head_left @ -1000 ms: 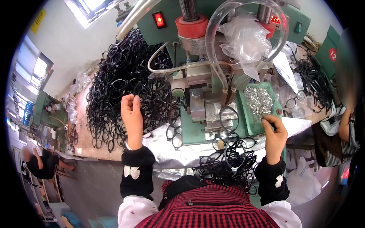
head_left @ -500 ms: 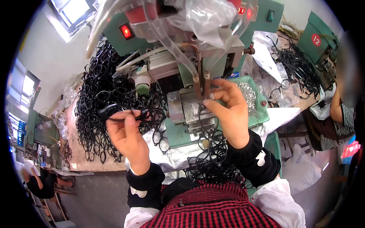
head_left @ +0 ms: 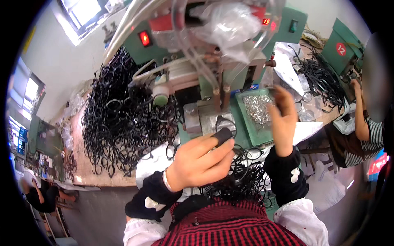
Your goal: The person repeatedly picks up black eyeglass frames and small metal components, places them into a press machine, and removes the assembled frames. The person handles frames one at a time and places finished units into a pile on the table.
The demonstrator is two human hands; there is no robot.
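My left hand (head_left: 201,162) is closed on a black eyeglass frame (head_left: 225,121) in front of the machine's metal fixture (head_left: 210,117). A dark sleeve-like cover (head_left: 222,136) sits at the tip of one of its fingers. Part of the frame is hidden behind that hand. Over the right side of a green tray (head_left: 259,139) hovers my right hand (head_left: 284,123), its fingers smeared by motion. Small shiny metal parts (head_left: 257,108) lie in the tray. Two upright nozzle-like rods (head_left: 221,98) of the machine stand just beyond the fixture.
A large heap of black eyeglass frames (head_left: 127,119) covers the bench on the left. More frames (head_left: 242,176) are piled at my lap. Clear tubes and a plastic bag (head_left: 230,28) hang overhead. At the right, dark thin parts (head_left: 324,82) lie near a co-worker's arm (head_left: 361,123).
My left hand has moved right, from the heap to the fixture. My right hand has left the fixture and swung right over the metal parts. The view has shifted slightly.
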